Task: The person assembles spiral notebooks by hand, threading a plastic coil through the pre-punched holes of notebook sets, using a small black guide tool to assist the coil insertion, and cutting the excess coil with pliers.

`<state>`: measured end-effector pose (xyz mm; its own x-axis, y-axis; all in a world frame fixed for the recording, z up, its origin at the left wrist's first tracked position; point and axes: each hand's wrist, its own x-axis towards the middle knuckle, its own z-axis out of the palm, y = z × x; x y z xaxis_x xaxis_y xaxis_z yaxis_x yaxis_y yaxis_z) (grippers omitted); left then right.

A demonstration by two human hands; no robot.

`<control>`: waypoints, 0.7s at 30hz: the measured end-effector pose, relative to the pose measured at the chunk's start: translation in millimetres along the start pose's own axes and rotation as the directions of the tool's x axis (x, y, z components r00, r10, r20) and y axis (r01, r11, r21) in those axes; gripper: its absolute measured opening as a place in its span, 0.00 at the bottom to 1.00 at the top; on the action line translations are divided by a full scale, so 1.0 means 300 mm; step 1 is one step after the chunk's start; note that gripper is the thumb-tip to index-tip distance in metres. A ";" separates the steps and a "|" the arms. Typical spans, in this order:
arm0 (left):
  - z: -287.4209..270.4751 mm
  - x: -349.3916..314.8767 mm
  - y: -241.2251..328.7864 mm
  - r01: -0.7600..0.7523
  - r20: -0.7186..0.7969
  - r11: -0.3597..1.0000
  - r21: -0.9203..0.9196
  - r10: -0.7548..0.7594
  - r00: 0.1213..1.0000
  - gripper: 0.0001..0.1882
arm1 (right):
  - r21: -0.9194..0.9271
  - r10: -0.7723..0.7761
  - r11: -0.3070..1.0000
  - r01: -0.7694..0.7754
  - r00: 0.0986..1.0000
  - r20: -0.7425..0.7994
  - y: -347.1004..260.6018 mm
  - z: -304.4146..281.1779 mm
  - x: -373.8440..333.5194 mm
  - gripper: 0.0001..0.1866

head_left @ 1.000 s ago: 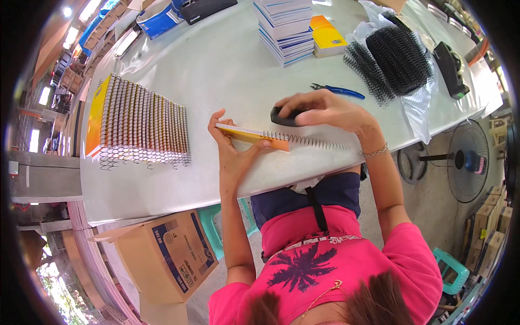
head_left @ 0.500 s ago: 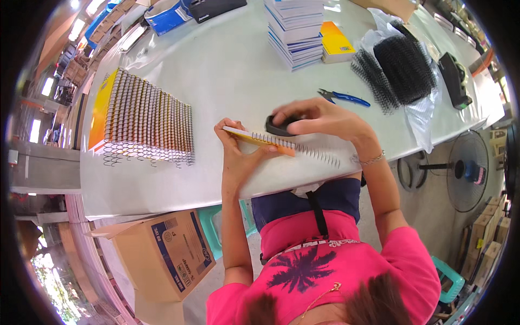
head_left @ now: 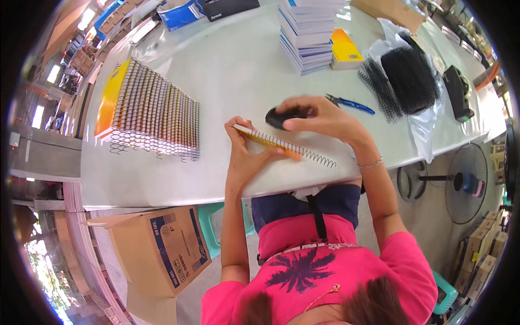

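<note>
My left hand point(head_left: 246, 162) grips a thin notebook point(head_left: 293, 156) with a yellow-orange cover, tilted with its bound edge up. A dark wire spiral coil point(head_left: 320, 158) runs through the holes along that edge, and its free end sticks out past the notebook's right end. Just above the notebook, my right hand point(head_left: 325, 122) is closed around a rounded black object point(head_left: 276, 118), whose exact kind I cannot make out. The object appears apart from the coil. To the left stands a block of spiral-bound notebooks point(head_left: 154, 111), coils facing me.
Blue-handled pliers point(head_left: 355, 105) lie beyond my right hand. Further back are a tall stack of booklets point(head_left: 306, 40), a yellow book point(head_left: 345, 51), black coils point(head_left: 409, 76) on plastic and a black tape dispenser point(head_left: 458, 95). A cardboard box point(head_left: 143, 244) sits below the table edge.
The coil has advanced leftward along the notebook's edge, and less of it sticks out on the right. My right hand stays close above with the black object. The view has shifted slightly.
</note>
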<state>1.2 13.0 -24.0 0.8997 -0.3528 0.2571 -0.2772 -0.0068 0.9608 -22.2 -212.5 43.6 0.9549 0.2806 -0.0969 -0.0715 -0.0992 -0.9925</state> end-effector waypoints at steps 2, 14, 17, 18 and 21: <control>-0.003 -0.016 0.005 0.040 0.001 0.999 -0.014 -0.040 0.999 0.50 | 0.094 -0.179 0.982 0.165 0.969 0.170 -0.001 0.005 -0.019 0.22; -0.014 0.001 -0.028 0.056 0.022 0.998 -0.023 -0.055 0.998 0.54 | 0.035 -0.160 0.987 0.156 0.967 0.197 -0.041 0.036 -0.002 0.21; -0.018 -0.019 -0.039 0.074 0.022 0.997 0.027 -0.075 0.997 0.52 | -0.353 -0.139 0.925 0.139 0.990 0.026 -0.012 0.041 0.043 0.24; -0.011 -0.010 -0.026 0.063 0.016 0.997 0.051 -0.064 0.998 0.50 | -0.459 -0.176 0.880 0.120 0.981 -0.082 0.011 0.034 0.059 0.24; 0.022 -0.003 0.021 0.078 -0.030 0.994 0.083 -0.075 0.997 0.45 | -0.670 -0.297 0.742 0.010 0.901 -0.316 0.060 0.003 0.084 0.23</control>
<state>-3.6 7.2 -18.9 0.9277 -0.3232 0.1869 -0.2337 -0.1120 0.9658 0.4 -206.4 23.2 0.9727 -0.0190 0.2312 0.1495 -0.7107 -0.6874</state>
